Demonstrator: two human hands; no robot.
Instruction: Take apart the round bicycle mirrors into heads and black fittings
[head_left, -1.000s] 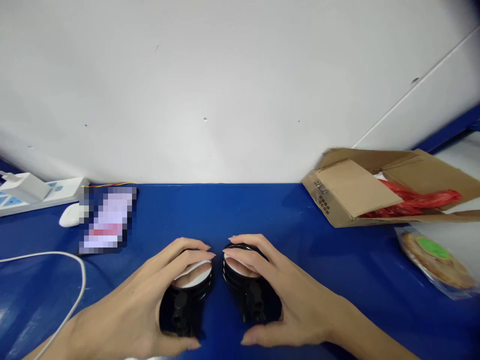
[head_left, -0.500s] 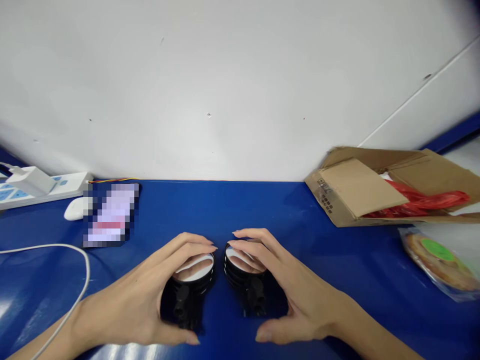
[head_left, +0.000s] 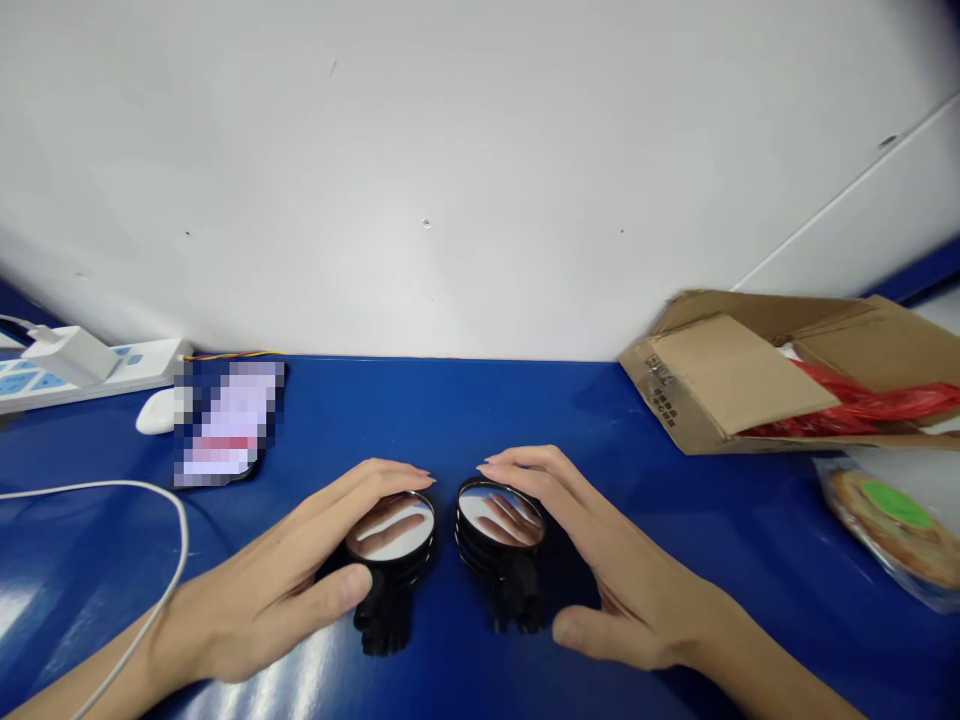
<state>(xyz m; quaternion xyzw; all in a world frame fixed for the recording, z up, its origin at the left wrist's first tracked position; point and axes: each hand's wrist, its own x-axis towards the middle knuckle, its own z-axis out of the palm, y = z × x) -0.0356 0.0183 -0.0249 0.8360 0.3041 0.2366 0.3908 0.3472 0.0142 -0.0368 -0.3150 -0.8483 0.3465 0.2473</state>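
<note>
On the near blue tabletop (head_left: 450, 410), a round black-rimmed mirror (head_left: 394, 528) is cupped by the left hand (head_left: 262, 600), its grip unclear; a matching mirror (head_left: 501, 515) is flanked by the released fingers of the right hand (head_left: 637, 590). By an inward nudge, the rims could be knocked together.

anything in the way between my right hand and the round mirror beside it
Nothing visible stands between the right hand and that mirror; its fingers arch near the far rim. The white cable is well off to the left, across the left forearm.
</note>
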